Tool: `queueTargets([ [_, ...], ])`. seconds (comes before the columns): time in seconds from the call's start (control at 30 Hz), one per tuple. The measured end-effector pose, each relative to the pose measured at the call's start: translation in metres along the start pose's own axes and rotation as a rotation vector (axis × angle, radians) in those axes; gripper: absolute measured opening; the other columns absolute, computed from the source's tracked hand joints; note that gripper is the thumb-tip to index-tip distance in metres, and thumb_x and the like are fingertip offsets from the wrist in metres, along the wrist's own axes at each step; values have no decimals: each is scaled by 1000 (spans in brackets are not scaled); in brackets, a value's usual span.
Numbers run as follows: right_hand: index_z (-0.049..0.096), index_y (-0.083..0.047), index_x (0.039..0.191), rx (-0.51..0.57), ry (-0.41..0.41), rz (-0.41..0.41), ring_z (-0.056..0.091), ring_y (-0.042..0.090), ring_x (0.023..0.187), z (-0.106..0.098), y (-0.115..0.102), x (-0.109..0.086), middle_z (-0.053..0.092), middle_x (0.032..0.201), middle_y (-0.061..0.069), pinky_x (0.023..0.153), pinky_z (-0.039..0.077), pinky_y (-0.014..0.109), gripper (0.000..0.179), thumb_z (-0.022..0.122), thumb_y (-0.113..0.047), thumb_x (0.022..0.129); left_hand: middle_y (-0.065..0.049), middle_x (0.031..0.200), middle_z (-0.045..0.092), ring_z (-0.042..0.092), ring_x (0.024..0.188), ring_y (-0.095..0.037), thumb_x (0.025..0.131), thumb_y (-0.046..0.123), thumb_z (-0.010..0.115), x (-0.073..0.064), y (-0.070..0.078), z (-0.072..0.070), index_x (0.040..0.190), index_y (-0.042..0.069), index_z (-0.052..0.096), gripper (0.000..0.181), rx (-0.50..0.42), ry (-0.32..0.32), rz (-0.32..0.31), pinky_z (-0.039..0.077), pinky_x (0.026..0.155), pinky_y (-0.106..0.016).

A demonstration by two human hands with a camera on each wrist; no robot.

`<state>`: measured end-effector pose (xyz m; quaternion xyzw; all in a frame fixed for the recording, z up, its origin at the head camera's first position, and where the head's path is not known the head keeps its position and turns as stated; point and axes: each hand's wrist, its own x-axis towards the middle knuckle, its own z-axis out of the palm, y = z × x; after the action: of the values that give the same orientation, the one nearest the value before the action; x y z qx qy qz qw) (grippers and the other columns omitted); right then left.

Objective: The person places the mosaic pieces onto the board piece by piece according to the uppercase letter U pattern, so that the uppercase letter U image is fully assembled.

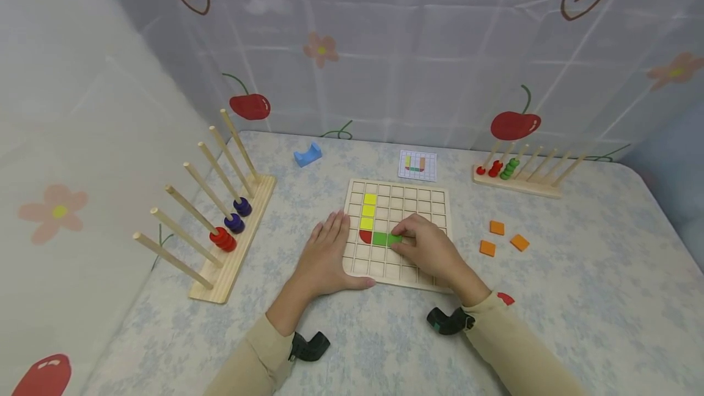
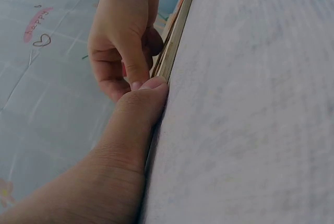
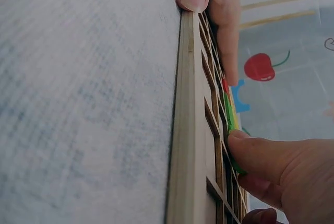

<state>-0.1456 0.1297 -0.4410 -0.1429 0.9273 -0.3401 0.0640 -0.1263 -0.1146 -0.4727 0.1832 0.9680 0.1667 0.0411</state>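
A wooden grid board lies flat on the table. Three yellow square tiles form a column in its cells, with a red rounded tile below them. To the right of the red one sits a green tile. My right hand pinches another green tile between thumb and fingers, at the cell beside the first. My left hand rests along the board's left side with straight fingers, its thumb against the near edge. In the right wrist view, the fingertips partly hide the pinched tile.
Three orange tiles lie right of the board; a red piece shows beside the right sleeve. Behind the board are a pattern card and a blue bracket. Wooden peg racks with beads stand left and back right.
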Motion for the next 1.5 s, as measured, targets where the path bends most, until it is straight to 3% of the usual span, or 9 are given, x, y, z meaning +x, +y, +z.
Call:
queueTargets([
  [0.27, 77, -18, 111, -93, -20, -43, 60, 10, 93, -3, -2, -5, 62, 105, -9, 80, 52, 33, 22, 73, -27, 91, -8, 169, 5, 3, 157, -23, 62, 91, 59, -2, 0, 0, 160, 7, 7, 139, -4, -2, 0, 11, 126, -46],
  [0.43, 73, -21, 117, -82, -16, -74, 57, 10, 83, -14, 2, -17, 66, 107, -8, 74, 49, 30, 25, 70, -26, 94, -9, 168, 6, 4, 157, -24, 62, 91, 59, -2, 0, 1, 160, 7, 8, 139, 4, 6, 1, 12, 126, -46],
  [0.7, 73, -22, 113, -13, -33, -90, 49, 8, 68, -44, 25, -49, 68, 101, -9, 58, 44, 22, 21, 72, -22, 91, -8, 169, 6, 4, 157, -23, 62, 90, 61, -2, -1, 1, 160, 7, 8, 139, -2, 8, 2, 11, 126, -47],
  [0.9, 73, -21, 111, -19, -18, -93, 43, 4, 61, -68, 49, -78, 69, 100, -7, 51, 41, 22, 21, 73, -16, 90, -8, 169, 4, 2, 157, -23, 62, 89, 61, -2, -1, 0, 160, 7, 7, 139, 4, -2, -1, 10, 126, -46],
  [1.2, 74, -22, 104, -58, 20, -26, 40, 2, 61, -88, 76, -109, 67, 95, -9, 50, 37, 22, 19, 77, -18, 86, -7, 169, 2, 1, 157, -22, 62, 89, 61, -1, -1, -1, 160, 7, 5, 139, 0, -18, -7, 8, 127, -45],
  [1.5, 74, -22, 105, -52, -42, 67, 41, 3, 65, -92, 88, -122, 68, 100, -6, 54, 38, 23, 21, 79, -21, 84, -8, 169, 2, 1, 157, -23, 63, 89, 61, 0, -2, 1, 160, 7, 6, 139, 6, -4, 4, 10, 126, -47],
])
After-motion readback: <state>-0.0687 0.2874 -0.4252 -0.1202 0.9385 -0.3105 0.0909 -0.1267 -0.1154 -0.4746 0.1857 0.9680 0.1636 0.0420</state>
